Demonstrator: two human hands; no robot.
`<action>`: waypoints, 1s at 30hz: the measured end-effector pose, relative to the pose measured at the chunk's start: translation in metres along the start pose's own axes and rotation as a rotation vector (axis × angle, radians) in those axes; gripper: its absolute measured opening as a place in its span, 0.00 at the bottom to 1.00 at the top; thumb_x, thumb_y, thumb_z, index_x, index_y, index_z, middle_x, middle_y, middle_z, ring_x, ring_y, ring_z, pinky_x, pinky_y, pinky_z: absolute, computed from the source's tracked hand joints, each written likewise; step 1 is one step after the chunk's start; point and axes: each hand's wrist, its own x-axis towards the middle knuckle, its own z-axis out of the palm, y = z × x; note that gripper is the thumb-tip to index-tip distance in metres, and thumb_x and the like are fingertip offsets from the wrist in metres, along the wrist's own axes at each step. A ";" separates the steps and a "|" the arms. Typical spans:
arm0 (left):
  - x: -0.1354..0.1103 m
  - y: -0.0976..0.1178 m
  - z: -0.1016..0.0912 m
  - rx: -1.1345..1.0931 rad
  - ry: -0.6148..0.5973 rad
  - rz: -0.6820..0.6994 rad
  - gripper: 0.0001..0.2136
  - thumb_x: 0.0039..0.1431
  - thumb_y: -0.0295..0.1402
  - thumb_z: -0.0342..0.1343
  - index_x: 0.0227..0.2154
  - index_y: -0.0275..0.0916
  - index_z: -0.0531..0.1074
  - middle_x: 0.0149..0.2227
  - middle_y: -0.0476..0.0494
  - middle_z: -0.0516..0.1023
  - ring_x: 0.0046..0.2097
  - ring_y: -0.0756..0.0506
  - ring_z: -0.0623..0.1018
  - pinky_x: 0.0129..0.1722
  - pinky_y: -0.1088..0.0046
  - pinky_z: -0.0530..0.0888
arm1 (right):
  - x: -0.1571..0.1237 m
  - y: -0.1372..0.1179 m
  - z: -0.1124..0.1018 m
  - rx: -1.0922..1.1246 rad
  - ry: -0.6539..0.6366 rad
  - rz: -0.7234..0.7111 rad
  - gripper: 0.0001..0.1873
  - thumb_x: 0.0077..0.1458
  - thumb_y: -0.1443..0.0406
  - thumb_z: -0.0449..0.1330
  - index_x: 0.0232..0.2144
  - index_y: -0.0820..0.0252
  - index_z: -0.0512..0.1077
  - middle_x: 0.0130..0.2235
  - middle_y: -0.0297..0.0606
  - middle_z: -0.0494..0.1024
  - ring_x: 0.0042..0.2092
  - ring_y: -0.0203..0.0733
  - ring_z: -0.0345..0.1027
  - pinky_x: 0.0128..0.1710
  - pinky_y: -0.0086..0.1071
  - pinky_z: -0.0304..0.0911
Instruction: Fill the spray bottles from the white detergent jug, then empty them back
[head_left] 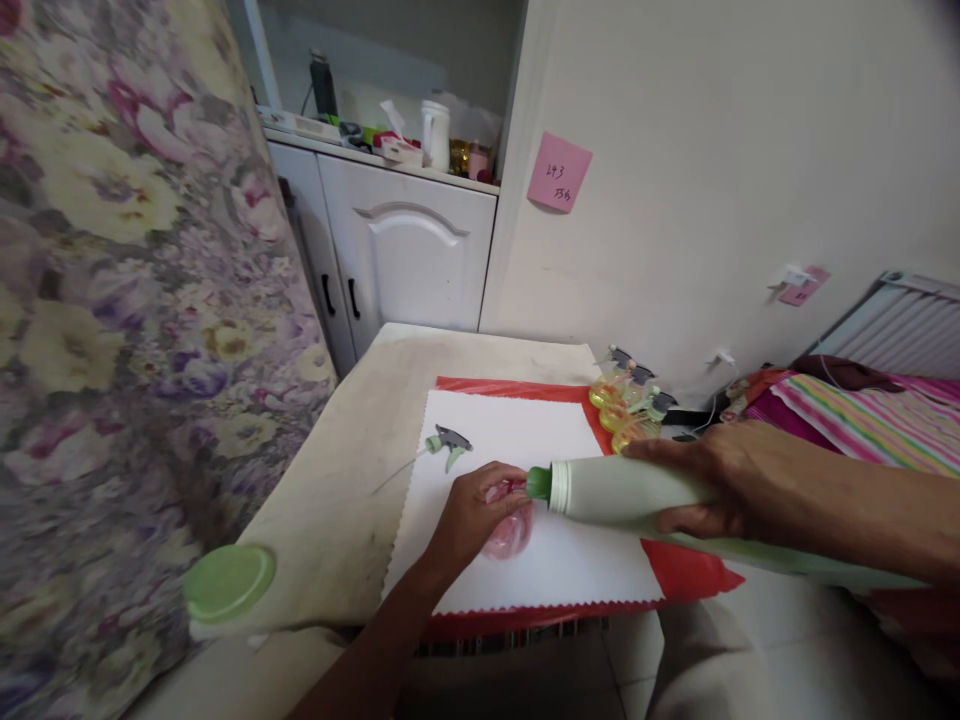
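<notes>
My left hand [480,505] is closed around the neck of a clear pinkish spray bottle [508,535], which stands on a white sheet. In my right hand [720,485] lies a large pale green bottle [630,490], tipped nearly level. Its green mouth [538,484] points left and meets the top of the small bottle beside my left fingers. Whether liquid flows cannot be made out. A grey and green trigger spray head [448,444] with a thin tube rests on the sheet's upper left.
Several yellow spray bottles [622,405] with trigger heads stand at the table's back right corner. A green round lid [229,582] lies at the left front edge. Under the white sheet [517,420] is a red cover [517,385]. A floral curtain [127,300] hangs at left.
</notes>
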 end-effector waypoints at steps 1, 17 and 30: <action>0.000 0.000 0.000 0.001 0.003 0.000 0.07 0.52 0.30 0.62 0.35 0.41 0.78 0.37 0.47 0.80 0.41 0.45 0.77 0.43 0.71 0.70 | 0.000 0.001 0.001 -0.001 0.003 -0.002 0.23 0.57 0.55 0.59 0.53 0.59 0.70 0.31 0.43 0.78 0.27 0.41 0.71 0.25 0.28 0.61; 0.002 0.000 0.000 0.019 0.004 -0.002 0.07 0.52 0.30 0.62 0.35 0.41 0.78 0.37 0.46 0.80 0.40 0.45 0.77 0.43 0.70 0.71 | 0.001 0.004 0.004 0.018 0.023 -0.007 0.24 0.55 0.54 0.60 0.52 0.58 0.70 0.30 0.43 0.79 0.25 0.42 0.70 0.23 0.29 0.62; 0.001 0.002 0.000 0.019 0.007 0.006 0.07 0.52 0.31 0.62 0.35 0.41 0.78 0.37 0.46 0.80 0.40 0.45 0.77 0.44 0.68 0.71 | 0.000 0.000 -0.001 0.014 0.011 -0.001 0.25 0.57 0.55 0.59 0.53 0.61 0.70 0.30 0.43 0.79 0.26 0.42 0.71 0.24 0.30 0.61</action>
